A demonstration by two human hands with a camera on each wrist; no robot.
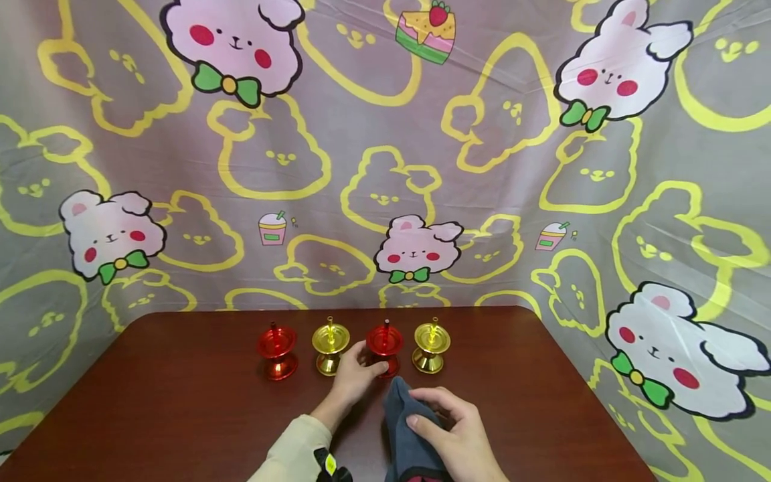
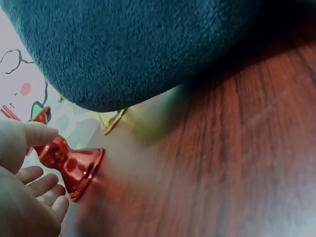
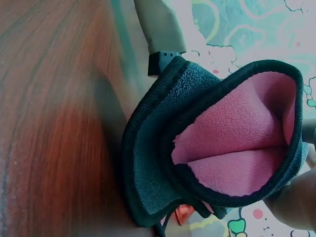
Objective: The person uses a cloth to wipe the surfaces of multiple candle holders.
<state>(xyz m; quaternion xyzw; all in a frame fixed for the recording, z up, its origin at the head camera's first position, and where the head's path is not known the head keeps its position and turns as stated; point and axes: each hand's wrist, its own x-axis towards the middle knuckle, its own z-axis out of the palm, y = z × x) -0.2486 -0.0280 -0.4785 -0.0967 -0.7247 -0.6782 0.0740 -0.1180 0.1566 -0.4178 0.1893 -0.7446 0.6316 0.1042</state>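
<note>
My left hand [image 1: 354,376] is at a shiny red candle holder [image 1: 384,343], third from the left in a row. In the left wrist view, the thumb [image 2: 37,133] overlaps the holder's upper part, and loosely bent fingers [image 2: 47,186] lie before its stem and flared base [image 2: 81,170]. With thumb and fingers, my right hand [image 1: 462,428] holds a folded plush cloth [image 1: 412,438], dark blue-grey outside. Its pink inner side [image 3: 237,133] and black edging show in the right wrist view. The cloth's tip points toward the red holder in the head view.
Left of my left hand stand another red candle holder [image 1: 278,345] and a gold one [image 1: 330,341]; a second gold one [image 1: 430,341] stands to the right. All stand toward the back of a brown wooden table [image 1: 199,402]. Patterned fabric [image 1: 385,201] hangs behind it.
</note>
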